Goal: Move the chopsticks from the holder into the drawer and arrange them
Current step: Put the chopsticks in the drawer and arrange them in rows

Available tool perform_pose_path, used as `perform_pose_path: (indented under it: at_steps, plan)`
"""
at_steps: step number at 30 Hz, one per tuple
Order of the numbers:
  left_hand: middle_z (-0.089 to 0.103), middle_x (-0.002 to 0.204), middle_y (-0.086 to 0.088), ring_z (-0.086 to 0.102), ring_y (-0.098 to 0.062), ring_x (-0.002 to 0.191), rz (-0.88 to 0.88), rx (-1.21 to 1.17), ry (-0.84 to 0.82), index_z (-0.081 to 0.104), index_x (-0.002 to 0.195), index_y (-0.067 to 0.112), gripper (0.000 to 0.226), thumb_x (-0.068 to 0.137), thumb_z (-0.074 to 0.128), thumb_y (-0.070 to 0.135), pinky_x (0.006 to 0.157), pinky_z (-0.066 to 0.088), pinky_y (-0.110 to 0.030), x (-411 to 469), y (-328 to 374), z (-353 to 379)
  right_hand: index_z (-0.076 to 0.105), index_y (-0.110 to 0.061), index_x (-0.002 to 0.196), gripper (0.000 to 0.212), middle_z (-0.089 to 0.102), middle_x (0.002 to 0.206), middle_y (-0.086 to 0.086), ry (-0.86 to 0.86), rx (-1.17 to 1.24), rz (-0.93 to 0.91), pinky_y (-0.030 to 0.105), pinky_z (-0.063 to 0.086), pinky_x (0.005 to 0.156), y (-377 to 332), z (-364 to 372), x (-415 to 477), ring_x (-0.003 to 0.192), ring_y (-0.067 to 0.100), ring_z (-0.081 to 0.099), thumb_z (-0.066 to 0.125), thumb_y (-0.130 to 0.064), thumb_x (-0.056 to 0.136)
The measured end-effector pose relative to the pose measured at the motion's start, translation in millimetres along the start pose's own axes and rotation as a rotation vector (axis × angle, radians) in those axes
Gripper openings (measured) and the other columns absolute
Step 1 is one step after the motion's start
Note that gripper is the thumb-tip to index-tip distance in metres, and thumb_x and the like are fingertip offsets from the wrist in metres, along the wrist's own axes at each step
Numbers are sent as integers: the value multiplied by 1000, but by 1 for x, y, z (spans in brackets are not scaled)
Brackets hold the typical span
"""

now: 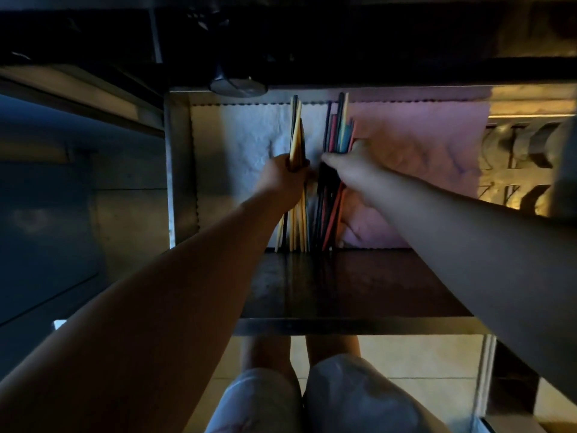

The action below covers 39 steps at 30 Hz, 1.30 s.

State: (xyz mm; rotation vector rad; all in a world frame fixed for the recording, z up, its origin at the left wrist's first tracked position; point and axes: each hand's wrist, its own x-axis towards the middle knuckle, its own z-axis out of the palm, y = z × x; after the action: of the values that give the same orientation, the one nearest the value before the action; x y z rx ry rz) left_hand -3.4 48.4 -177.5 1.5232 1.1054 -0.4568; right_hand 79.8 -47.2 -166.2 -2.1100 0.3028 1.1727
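An open metal drawer point(179, 170) lies below me, lined with a white cloth point(249, 135) on the left and a pink cloth point(421, 151) on the right. My left hand point(284, 179) is closed around a bundle of yellow and dark wooden chopsticks point(296, 132) that lies lengthwise in the drawer. Just to the right, my right hand point(346, 164) grips a second bundle of coloured chopsticks point(338, 129): red, blue, yellow and black. Both bundles run front to back, side by side. The holder is not in view.
The drawer's dark front panel point(359, 289) and its metal edge point(359, 326) are near me. A round dark knob point(239, 85) sits above the drawer's back. A dish rack point(524, 151) glows at the right. My knees point(312, 395) and tiled floor are below.
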Motion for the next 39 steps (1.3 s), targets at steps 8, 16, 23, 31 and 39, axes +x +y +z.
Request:
perform_pose_path:
  at_steps: [8,16,23,31,39]
  plan:
    - [70,108,0,68,-24,99,-55,98,58,64,121,14,34,90,67,25,84,54,-33,-19,-10,1,62,-9,96,25,66,104,18,-55,194,37,41,51,86,15,-9,-23,98,35,64,53,-33,95]
    - [63,127,-10,64,-31,107,-75,339,-19,47,140,24,50,92,58,35,93,53,-42,-104,6,-25,45,-21,140,49,49,143,5,-82,69,4,34,35,105,5,-42,-110,129,25,47,36,-47,100]
    - [35,154,0,27,-30,142,-15,516,-1,30,151,31,62,94,52,45,112,28,-47,-185,27,-44,41,-27,143,46,44,147,-2,-131,-51,-157,24,29,95,-16,-71,-184,134,20,42,42,-42,99]
    - [14,164,1,8,-26,150,79,646,145,21,154,36,67,94,43,57,118,12,-48,-261,49,-68,22,-34,149,63,32,155,1,-117,-494,-425,41,29,114,-34,-104,-242,140,25,34,47,-52,93]
    - [-6,165,2,-10,-27,150,212,663,422,11,155,38,70,94,36,63,119,-1,-53,-330,47,-100,2,-40,149,73,4,162,-4,40,-985,-666,65,8,114,-69,-112,-298,149,26,2,41,-59,90]
